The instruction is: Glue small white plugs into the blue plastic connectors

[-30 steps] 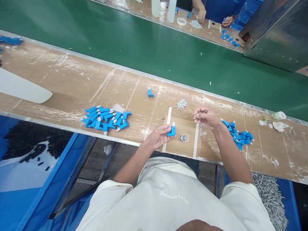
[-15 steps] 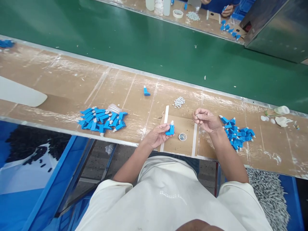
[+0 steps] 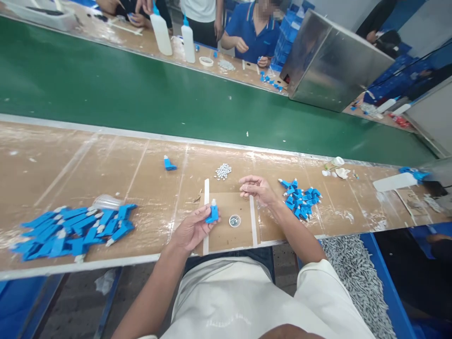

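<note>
My left hand (image 3: 194,226) pinches a small blue plastic part (image 3: 212,214) with a white tip pointing up, above the left side of a cardboard work mat (image 3: 226,200). My right hand (image 3: 259,189) hovers by the mat's right white strip, thumb and fingertips pressed together. Whatever they may hold is too small to make out. Between the hands, nearer my body, a little round clear cup (image 3: 235,221) stands on the mat with a bit of dark content. Just beyond the mat lies a heap of small grey-white pieces (image 3: 223,171).
Blue parts are piled at the left (image 3: 74,230) and right (image 3: 300,200), and a single blue part (image 3: 169,163) lies farther back. A clear plastic cup (image 3: 108,202) lies by the left pile. Beyond the green belt (image 3: 141,89), co-workers (image 3: 252,28) sit at another bench.
My view has swung up and to the right, bringing more of the far bench and co-workers into sight. My left hand keeps the blue part; the right hand's fingers look straighter.
</note>
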`<state>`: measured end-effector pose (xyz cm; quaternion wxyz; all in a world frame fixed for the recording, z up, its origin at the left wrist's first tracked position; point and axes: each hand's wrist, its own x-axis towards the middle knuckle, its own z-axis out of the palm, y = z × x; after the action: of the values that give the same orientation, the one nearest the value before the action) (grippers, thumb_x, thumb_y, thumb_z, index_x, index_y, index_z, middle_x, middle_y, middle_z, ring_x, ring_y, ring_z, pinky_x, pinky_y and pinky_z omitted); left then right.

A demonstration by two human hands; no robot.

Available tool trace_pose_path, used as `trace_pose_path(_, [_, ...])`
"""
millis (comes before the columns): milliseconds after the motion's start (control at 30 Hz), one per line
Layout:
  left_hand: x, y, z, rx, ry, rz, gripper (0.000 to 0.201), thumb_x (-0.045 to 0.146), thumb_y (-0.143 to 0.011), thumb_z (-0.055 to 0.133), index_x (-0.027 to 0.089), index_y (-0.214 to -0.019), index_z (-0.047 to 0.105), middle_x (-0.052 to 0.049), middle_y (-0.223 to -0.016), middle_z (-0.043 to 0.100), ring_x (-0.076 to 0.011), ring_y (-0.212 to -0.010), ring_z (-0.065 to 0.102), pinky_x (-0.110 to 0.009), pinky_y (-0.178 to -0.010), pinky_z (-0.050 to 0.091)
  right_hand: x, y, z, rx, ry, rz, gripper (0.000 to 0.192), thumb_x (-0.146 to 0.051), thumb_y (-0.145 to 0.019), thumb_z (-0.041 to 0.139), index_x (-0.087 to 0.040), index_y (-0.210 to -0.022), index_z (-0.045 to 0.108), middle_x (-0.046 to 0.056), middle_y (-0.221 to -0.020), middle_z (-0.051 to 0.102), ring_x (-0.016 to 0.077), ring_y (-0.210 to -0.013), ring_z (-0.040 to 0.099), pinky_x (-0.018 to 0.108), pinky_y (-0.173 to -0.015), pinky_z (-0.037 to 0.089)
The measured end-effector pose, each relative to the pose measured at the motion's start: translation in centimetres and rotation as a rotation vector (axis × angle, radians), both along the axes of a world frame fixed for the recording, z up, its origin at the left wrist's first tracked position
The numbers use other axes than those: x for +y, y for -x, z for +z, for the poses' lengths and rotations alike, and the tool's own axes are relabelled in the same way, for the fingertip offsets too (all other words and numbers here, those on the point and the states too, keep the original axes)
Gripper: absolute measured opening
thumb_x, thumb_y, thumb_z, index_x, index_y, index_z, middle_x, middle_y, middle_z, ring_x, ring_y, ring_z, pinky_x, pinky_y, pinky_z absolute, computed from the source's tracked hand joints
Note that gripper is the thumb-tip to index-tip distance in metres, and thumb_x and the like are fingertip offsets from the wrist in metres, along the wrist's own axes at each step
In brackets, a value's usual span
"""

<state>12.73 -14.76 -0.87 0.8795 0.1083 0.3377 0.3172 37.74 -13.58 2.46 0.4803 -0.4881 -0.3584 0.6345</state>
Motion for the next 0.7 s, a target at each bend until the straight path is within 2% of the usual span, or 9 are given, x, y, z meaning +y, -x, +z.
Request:
trace_pose_path(167, [-0.2,0.1,0.6,0.026,-0.032,-0.010,0.016,0.008,-0.070,0.078,0.011,-0.085,0.075,-0.008,-0.076,0.074,-0.0159,-0.066,0.070,-0.021,-0.056,0.058,-0.6,-0.1,-0.1,0.006,0.006,-0.020,0.048,-0.044,-0.054,0.098,-0.015,-0.087,0.077,0.004,-0.077,0.079,0.0147,-0.066,0.076,0.021,-0.063,0.061])
trace_pose_path(300, [-0.3,0.0,0.9,0.038,-0.024,-0.022,0.019,0.011,-0.065,0.083,0.011,-0.083,0.075,-0.007,-0.075,0.073,-0.0157,-0.065,0.069,-0.021,-0.057,0.058,-1.4,0.3,0.4,0.036,0.007,-0.031,0.049,-0.044,-0.054,0.098,-0.015,-0.088,0.078,0.005,-0.081,0.080,0.0149,-0.070,0.077,0.022,-0.067,0.062])
trace_pose_path(500, [-0.6,-0.1,1.1,0.035,-0.026,-0.027,0.026,0.014,-0.060,0.088,0.008,-0.082,0.075,-0.007,-0.068,0.070,-0.0121,-0.057,0.064,-0.020,-0.059,0.059,-2.7,0.5,0.9,0.042,0.020,-0.058,0.043,-0.041,-0.055,0.098,-0.015,-0.083,0.077,0.004,-0.077,0.080,0.0146,-0.068,0.077,0.020,-0.063,0.060])
trace_pose_path(700, [-0.8,-0.1,1.3,0.055,0.004,-0.015,0.026,0.011,-0.060,0.087,0.008,-0.082,0.074,-0.009,-0.074,0.072,-0.0157,-0.063,0.068,-0.022,-0.059,0.060,-3.5,0.5,1.0,0.058,-0.001,-0.116,0.045,-0.044,-0.055,0.097,-0.016,-0.083,0.075,0.005,-0.080,0.081,0.0149,-0.069,0.077,0.020,-0.062,0.060])
